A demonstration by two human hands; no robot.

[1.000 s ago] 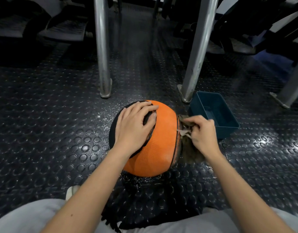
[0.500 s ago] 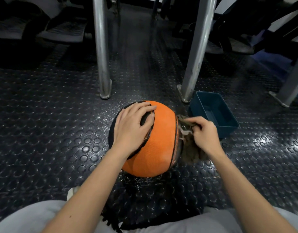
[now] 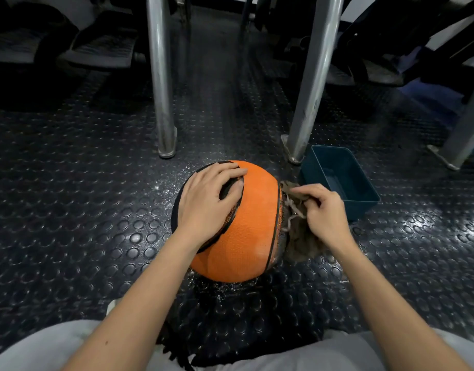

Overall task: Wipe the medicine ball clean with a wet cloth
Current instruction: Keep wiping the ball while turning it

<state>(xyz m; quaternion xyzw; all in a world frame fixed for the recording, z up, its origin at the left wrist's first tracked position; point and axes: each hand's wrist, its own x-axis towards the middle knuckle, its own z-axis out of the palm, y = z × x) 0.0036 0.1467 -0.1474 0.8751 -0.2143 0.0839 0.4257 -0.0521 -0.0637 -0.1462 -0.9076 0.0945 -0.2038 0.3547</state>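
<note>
An orange and black medicine ball (image 3: 253, 226) rests on the studded black floor in front of my knees. My left hand (image 3: 207, 202) lies flat on its upper left side, fingers spread over a black panel. My right hand (image 3: 323, 212) is closed on a brownish frayed cloth (image 3: 297, 236) and presses it against the ball's right side. The cloth hangs down to the floor beside the ball.
A dark teal plastic tub (image 3: 340, 180) sits just right of the ball. Two metal legs (image 3: 162, 84) (image 3: 309, 84) stand on the floor right behind the ball, with another leg (image 3: 463, 135) at far right. Gym equipment fills the dark background. Wet specks ring the ball.
My right hand has shifted slightly up along the ball's right side with the cloth. The left hand and ball have stayed put.
</note>
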